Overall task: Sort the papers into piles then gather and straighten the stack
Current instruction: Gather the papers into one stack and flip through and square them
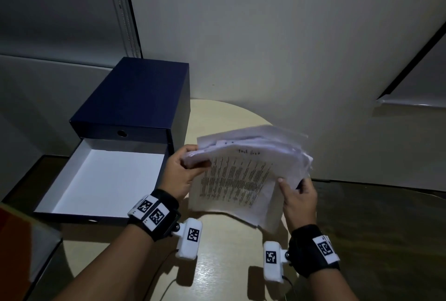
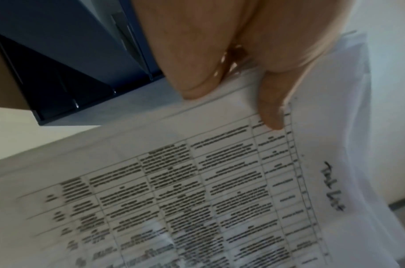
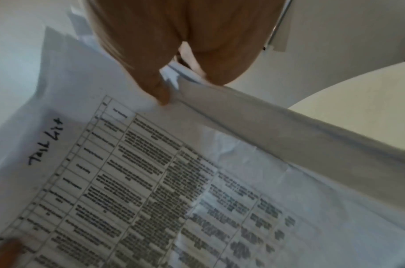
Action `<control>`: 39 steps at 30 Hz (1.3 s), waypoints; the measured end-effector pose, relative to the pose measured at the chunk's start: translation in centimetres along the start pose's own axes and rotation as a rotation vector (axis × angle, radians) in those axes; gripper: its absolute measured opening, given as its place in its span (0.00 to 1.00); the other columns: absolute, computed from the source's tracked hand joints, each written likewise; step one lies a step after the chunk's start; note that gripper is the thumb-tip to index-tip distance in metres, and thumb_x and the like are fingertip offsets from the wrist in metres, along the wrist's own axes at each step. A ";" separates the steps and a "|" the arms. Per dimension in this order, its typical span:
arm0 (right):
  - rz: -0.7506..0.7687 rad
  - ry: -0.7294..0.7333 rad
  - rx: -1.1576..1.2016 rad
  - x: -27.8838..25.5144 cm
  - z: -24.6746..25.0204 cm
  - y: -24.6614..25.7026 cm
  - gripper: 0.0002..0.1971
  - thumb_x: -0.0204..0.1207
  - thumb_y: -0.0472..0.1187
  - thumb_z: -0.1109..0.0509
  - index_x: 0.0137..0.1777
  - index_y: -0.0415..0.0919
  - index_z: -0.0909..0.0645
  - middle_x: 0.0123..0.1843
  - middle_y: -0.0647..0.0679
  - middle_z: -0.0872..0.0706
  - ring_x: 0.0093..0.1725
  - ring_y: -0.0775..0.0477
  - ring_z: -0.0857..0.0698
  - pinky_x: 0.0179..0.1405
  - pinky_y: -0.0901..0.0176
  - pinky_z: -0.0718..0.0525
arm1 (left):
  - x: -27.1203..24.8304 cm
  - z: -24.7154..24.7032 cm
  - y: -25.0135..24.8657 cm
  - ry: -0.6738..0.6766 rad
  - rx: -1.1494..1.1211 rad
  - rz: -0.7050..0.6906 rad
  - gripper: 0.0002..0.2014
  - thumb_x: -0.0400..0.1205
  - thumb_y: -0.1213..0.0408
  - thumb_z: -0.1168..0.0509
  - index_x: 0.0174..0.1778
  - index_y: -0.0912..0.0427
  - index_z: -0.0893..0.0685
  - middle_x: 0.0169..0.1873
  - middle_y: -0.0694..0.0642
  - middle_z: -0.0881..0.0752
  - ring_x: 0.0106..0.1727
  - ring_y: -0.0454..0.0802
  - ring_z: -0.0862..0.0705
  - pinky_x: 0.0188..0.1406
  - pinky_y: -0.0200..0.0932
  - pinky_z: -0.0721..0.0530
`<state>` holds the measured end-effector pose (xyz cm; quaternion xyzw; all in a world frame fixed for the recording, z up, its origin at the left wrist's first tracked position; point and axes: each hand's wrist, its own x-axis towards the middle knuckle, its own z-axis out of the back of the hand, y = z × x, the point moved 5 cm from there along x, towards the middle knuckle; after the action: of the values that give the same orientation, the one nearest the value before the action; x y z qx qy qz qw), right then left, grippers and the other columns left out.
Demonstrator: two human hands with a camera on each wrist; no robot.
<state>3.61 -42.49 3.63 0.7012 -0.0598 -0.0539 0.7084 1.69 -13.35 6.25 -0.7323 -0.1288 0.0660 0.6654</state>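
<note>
- Two-drawer navy box (image 1: 135, 97) sits left of the left hand (image 1: 179, 175), its lower drawer (image 1: 101, 180) pulled open.
- Paper stack (image 1: 243, 175), fanned and uneven, is held above the round table (image 1: 217, 264) between both hands.
- Left hand pinches the stack's left edge; right hand (image 1: 299, 200) pinches its right edge.

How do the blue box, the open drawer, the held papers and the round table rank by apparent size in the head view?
1. Blue box and open drawer: look alike, unranked.
2. Round table: partly covered, so unsure.
3. Papers, held off the table by the left hand and right hand.
</note>
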 end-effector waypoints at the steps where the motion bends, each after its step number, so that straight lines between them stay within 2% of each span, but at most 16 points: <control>1: -0.010 0.006 -0.023 -0.1 0.1 -0.2 0.11 0.82 0.36 0.30 0.59 0.52 0.16 0.51 0.53 0.08 0.53 0.51 0.10 0.51 0.48 0.10 | 0.0 0.4 0.5 -0.012 -0.027 0.029 0.16 0.72 0.81 0.26 0.52 0.63 0.17 0.45 0.52 0.12 0.46 0.40 0.12 0.47 0.38 0.12; 5: -0.043 0.067 -0.190 -0.9 -0.3 -1.9 0.14 0.88 0.43 0.39 0.71 0.48 0.25 0.57 0.52 0.11 0.58 0.50 0.12 0.58 0.47 0.13 | -0.6 0.3 3.4 0.038 0.035 0.155 0.14 0.80 0.78 0.32 0.53 0.54 0.14 0.49 0.49 0.10 0.57 0.51 0.14 0.58 0.40 0.14; 8: -0.032 0.053 -0.225 -1.0 -0.8 -2.1 0.14 0.89 0.43 0.43 0.73 0.53 0.30 0.56 0.59 0.14 0.57 0.59 0.14 0.56 0.55 0.16 | -1.0 -0.4 4.0 0.010 0.129 0.167 0.07 0.85 0.63 0.35 0.56 0.48 0.15 0.53 0.49 0.10 0.62 0.52 0.14 0.63 0.50 0.17; 9: -0.006 0.039 -0.225 -0.8 -0.9 -1.6 0.14 0.90 0.41 0.44 0.72 0.53 0.30 0.54 0.61 0.15 0.53 0.65 0.15 0.51 0.60 0.18 | -0.9 -0.6 3.6 -0.003 0.135 0.157 0.09 0.84 0.54 0.36 0.58 0.48 0.16 0.55 0.49 0.10 0.62 0.50 0.14 0.64 0.54 0.18; 11: 0.045 0.015 -0.206 -0.6 -1.3 0.0 0.13 0.90 0.41 0.45 0.71 0.51 0.31 0.51 0.59 0.15 0.45 0.71 0.15 0.46 0.60 0.20 | -0.8 -0.8 2.0 -0.018 0.133 0.101 0.26 0.78 0.38 0.36 0.66 0.51 0.19 0.60 0.51 0.12 0.64 0.50 0.15 0.67 0.60 0.18; 14: 0.103 -0.008 -0.126 -0.7 -1.3 1.7 0.13 0.90 0.42 0.45 0.72 0.50 0.33 0.54 0.56 0.15 0.48 0.68 0.14 0.50 0.56 0.16 | -0.7 -0.8 -0.2 -0.034 0.006 0.000 0.28 0.73 0.34 0.33 0.67 0.42 0.22 0.61 0.51 0.12 0.64 0.51 0.14 0.62 0.59 0.15; 17: 0.076 0.043 -0.069 -1.3 -1.2 0.7 0.25 0.86 0.39 0.36 0.76 0.62 0.39 0.65 0.56 0.18 0.64 0.54 0.17 0.62 0.50 0.17 | -1.9 -0.8 -0.5 0.030 -0.003 -0.063 0.22 0.70 0.39 0.27 0.58 0.38 0.22 0.54 0.45 0.12 0.57 0.46 0.12 0.52 0.48 0.13; 19: 0.003 0.094 -0.100 -1.7 -1.1 -1.0 0.33 0.79 0.33 0.32 0.75 0.64 0.39 0.66 0.52 0.18 0.67 0.49 0.19 0.63 0.48 0.19 | -2.6 -0.6 1.1 0.080 0.013 -0.065 0.25 0.66 0.49 0.23 0.57 0.43 0.23 0.55 0.52 0.14 0.57 0.51 0.13 0.53 0.48 0.14; 21: -0.054 0.104 -0.120 -1.7 -0.9 -2.0 0.38 0.77 0.23 0.33 0.77 0.60 0.40 0.64 0.48 0.18 0.66 0.47 0.19 0.64 0.50 0.21 | -2.6 -0.2 2.3 0.123 0.006 -0.083 0.27 0.62 0.59 0.23 0.57 0.48 0.23 0.54 0.57 0.17 0.56 0.51 0.15 0.52 0.42 0.16; 24: -0.063 0.106 -0.100 -1.0 -0.8 -1.9 0.42 0.74 0.16 0.35 0.82 0.50 0.44 0.66 0.45 0.19 0.63 0.56 0.17 0.62 0.55 0.15 | -2.0 0.1 2.7 0.140 -0.052 -0.061 0.29 0.58 0.65 0.26 0.56 0.61 0.24 0.49 0.52 0.14 0.52 0.45 0.14 0.45 0.38 0.16; 26: -0.036 0.112 -0.066 -0.7 -1.1 -1.4 0.42 0.71 0.15 0.35 0.80 0.45 0.43 0.63 0.46 0.19 0.61 0.57 0.16 0.58 0.57 0.11 | -1.5 0.4 2.6 0.142 -0.068 -0.059 0.32 0.56 0.65 0.26 0.57 0.70 0.24 0.48 0.52 0.14 0.51 0.44 0.14 0.44 0.37 0.16; 29: -0.009 0.128 0.063 -0.1 -1.4 -0.7 0.40 0.61 0.23 0.36 0.75 0.45 0.38 0.56 0.43 0.18 0.56 0.53 0.13 0.51 0.57 0.10 | -0.9 0.5 1.9 0.197 -0.049 -0.046 0.36 0.58 0.69 0.25 0.61 0.80 0.26 0.53 0.64 0.15 0.54 0.48 0.13 0.49 0.38 0.15; 31: -0.025 0.142 0.133 0.3 -1.4 -0.8 0.41 0.59 0.24 0.36 0.74 0.49 0.35 0.59 0.40 0.18 0.58 0.49 0.13 0.54 0.51 0.10 | -0.2 0.9 2.7 0.205 -0.026 0.021 0.32 0.61 0.76 0.26 0.63 0.74 0.23 0.55 0.61 0.12 0.56 0.48 0.13 0.51 0.39 0.15; 34: -0.083 0.149 0.059 0.6 -1.7 -1.7 0.42 0.63 0.26 0.32 0.80 0.41 0.38 0.63 0.37 0.17 0.65 0.40 0.16 0.60 0.48 0.11 | 0.2 0.6 3.2 0.167 0.051 0.079 0.20 0.68 0.78 0.28 0.53 0.53 0.15 0.44 0.42 0.09 0.48 0.37 0.12 0.46 0.33 0.14; 37: -0.103 0.103 0.011 1.0 -1.9 -2.2 0.29 0.72 0.24 0.33 0.74 0.39 0.30 0.60 0.35 0.14 0.64 0.32 0.16 0.62 0.37 0.13 | 0.2 0.2 3.3 0.092 0.058 0.092 0.15 0.77 0.83 0.31 0.49 0.59 0.15 0.38 0.47 0.10 0.47 0.46 0.13 0.39 0.31 0.14; 39: -0.070 0.086 0.002 1.0 -2.1 -1.5 0.22 0.74 0.26 0.34 0.68 0.38 0.25 0.57 0.35 0.13 0.61 0.31 0.14 0.62 0.30 0.15 | 0.2 0.1 2.3 0.059 0.024 0.057 0.13 0.75 0.81 0.28 0.52 0.65 0.15 0.44 0.55 0.09 0.50 0.51 0.11 0.45 0.39 0.12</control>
<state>4.94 -40.62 2.11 0.7053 -0.0045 -0.0484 0.7072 2.12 -13.42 3.93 -0.7293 -0.0873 0.0648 0.6754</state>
